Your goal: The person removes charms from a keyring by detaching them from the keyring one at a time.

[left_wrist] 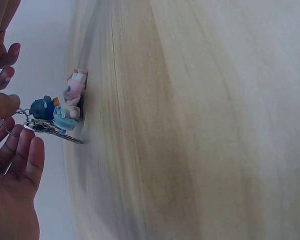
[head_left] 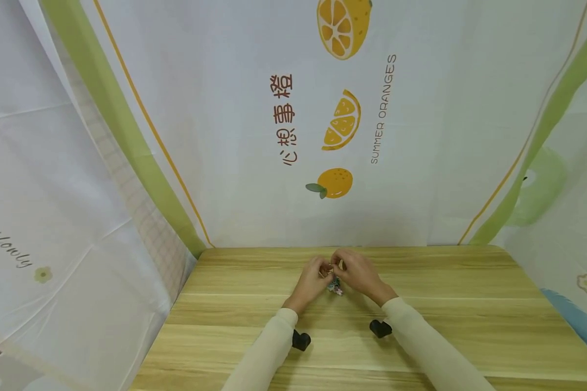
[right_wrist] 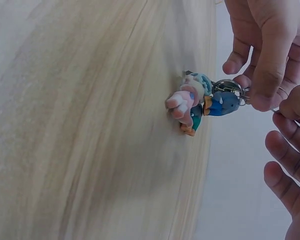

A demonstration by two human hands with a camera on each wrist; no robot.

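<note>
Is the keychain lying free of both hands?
No, the left hand pinches the keychain by its metal end.

Observed yellow-brown wood-grain table, streaked left to right; logged figurine keychain at far middle, contact unclear.

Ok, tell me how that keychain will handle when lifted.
The keychain would probably dangle floppily, since small rings join its parts. Its rounded charms look moulded, so each likely keeps its shape. The thin metal pieces may swing and clink.

High head view, close wrist views (sideways)
</note>
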